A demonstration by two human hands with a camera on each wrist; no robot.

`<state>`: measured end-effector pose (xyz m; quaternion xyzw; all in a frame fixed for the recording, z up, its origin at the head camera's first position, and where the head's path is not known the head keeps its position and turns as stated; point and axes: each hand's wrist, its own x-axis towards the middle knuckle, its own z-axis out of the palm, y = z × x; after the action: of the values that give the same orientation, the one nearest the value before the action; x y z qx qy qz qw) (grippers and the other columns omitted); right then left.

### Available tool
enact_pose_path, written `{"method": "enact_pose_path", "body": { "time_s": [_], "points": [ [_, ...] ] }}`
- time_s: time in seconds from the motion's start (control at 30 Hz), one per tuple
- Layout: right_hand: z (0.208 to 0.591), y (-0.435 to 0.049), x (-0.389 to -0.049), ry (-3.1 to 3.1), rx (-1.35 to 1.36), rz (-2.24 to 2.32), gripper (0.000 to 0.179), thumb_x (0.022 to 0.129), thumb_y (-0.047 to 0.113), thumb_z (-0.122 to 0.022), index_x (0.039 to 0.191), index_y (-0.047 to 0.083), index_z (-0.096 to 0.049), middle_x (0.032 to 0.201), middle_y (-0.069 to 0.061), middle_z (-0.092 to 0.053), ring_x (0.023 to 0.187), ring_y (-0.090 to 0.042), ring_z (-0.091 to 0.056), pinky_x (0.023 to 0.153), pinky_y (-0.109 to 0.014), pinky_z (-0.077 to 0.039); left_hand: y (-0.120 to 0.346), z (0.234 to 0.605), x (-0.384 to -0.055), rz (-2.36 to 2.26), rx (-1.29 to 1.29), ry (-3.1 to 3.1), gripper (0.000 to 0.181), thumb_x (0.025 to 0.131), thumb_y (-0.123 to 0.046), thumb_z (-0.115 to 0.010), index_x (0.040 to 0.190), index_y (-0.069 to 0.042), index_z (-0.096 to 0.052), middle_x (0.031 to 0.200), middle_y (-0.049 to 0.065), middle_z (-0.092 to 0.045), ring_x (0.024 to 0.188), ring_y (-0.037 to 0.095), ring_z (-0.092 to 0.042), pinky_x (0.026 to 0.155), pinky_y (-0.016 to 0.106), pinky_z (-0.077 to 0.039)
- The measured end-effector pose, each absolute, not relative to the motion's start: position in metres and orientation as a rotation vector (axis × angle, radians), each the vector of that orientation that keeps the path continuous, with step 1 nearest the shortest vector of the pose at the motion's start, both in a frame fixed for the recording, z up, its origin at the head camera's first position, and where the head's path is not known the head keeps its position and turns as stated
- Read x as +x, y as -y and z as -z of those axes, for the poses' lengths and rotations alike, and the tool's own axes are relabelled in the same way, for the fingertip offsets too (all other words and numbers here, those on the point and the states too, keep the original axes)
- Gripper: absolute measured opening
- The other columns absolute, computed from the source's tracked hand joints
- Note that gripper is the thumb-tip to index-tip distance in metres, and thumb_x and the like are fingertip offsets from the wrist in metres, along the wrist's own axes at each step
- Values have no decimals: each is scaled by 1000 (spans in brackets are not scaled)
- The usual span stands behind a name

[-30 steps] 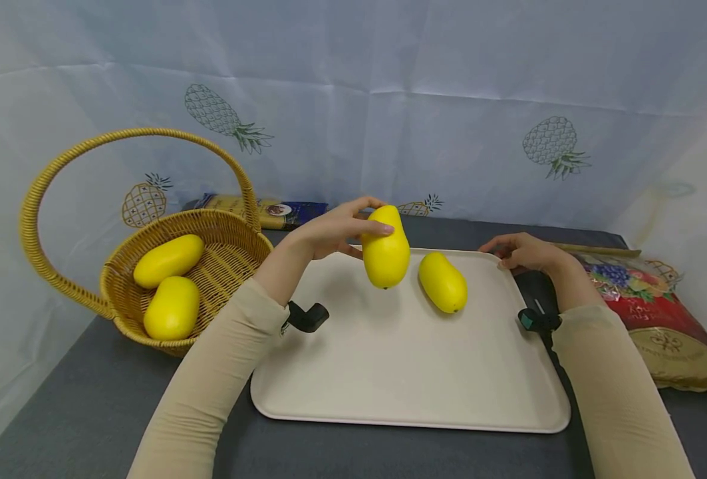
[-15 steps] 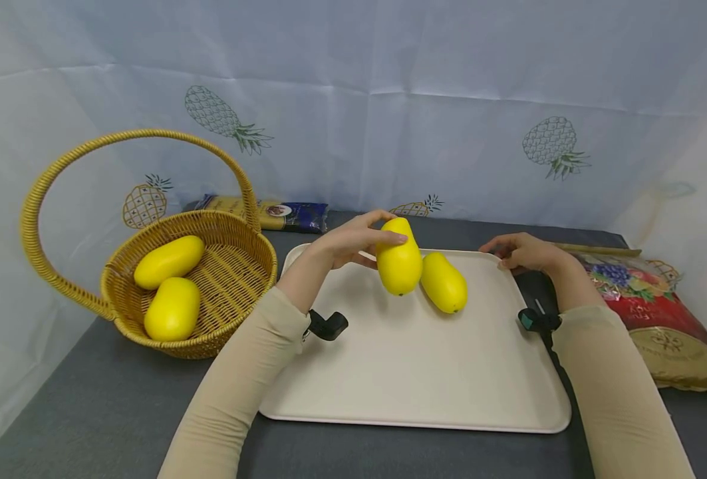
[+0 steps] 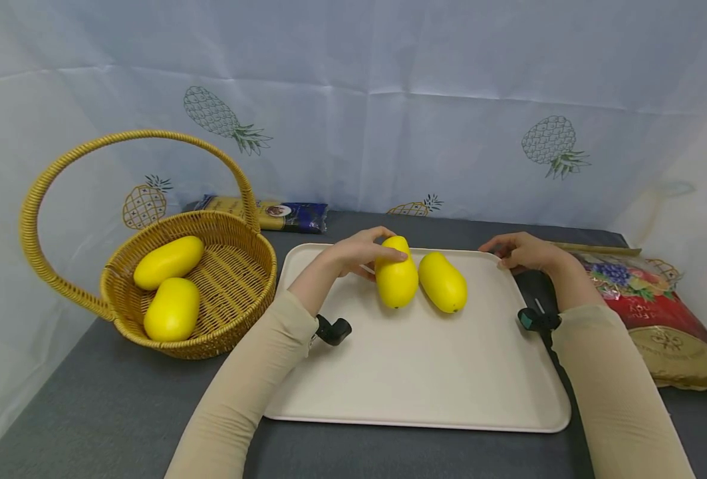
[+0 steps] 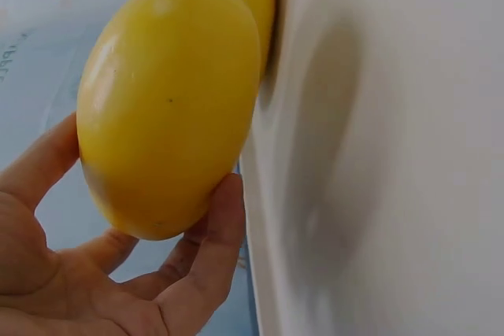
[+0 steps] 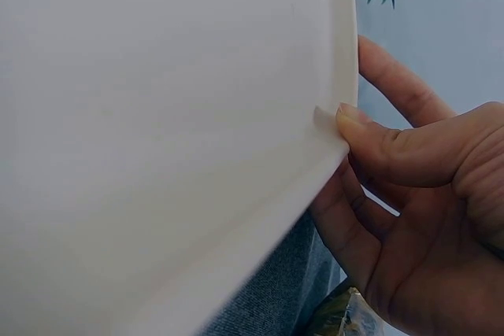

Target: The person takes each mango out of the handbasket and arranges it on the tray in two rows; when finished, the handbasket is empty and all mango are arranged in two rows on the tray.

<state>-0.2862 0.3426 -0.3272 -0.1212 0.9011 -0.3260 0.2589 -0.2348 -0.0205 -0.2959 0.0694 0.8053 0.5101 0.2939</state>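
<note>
My left hand holds a yellow papaya, a smooth fruit with a narrower top, low over the beige tray. Whether its base touches the tray I cannot tell. In the left wrist view, thumb and fingers curl round the lower part of this papaya, and a small green spot marks its far end. Just to the right, a second papaya lies on the tray. At the tray's far right corner my right hand pinches the rim; the right wrist view has the thumb on top and fingers beneath.
On the left stands a wicker basket with a tall handle and two more papayas inside. Behind it lies a blue and gold packet. A red and gold bag sits right of the tray, beside the right forearm.
My left hand has moved right and then down with the papaya, bringing it beside the one on the tray. The right hand stays at the tray corner.
</note>
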Motion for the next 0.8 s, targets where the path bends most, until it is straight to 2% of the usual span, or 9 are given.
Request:
{"method": "enact_pose_path", "body": {
  "time_s": [0.27,0.63,0.8],
  "points": [
    [328,-343,-285,-2441,-325,884,48,95,-1,-54,143,0,-46,106,-17,-61,85,-20,-60,75,-29,-57,20,303,-236,-1260,178,-2156,66,91,-39,-69,146,-21,-39,146,11,-46,120,34,-57,98,44,-56],
    [329,-343,-285,-2442,-325,886,48,96,0,-54,143,-1,-46,111,-20,-61,87,-20,-62,75,-29,-58,18,312,-235,-1181,178,-2176,74,92,-41,-67,152,-18,-32,158,9,-31,131,31,-52,96,40,-58],
    [327,-342,-286,-2433,-320,894,47,96,0,-55,143,-1,-46,110,-18,-60,87,-20,-61,76,-29,-58,19,313,-234,-1171,177,-2183,75,92,-45,-65,153,-18,-30,159,9,-30,132,32,-52,91,37,-60]
  ]
}}
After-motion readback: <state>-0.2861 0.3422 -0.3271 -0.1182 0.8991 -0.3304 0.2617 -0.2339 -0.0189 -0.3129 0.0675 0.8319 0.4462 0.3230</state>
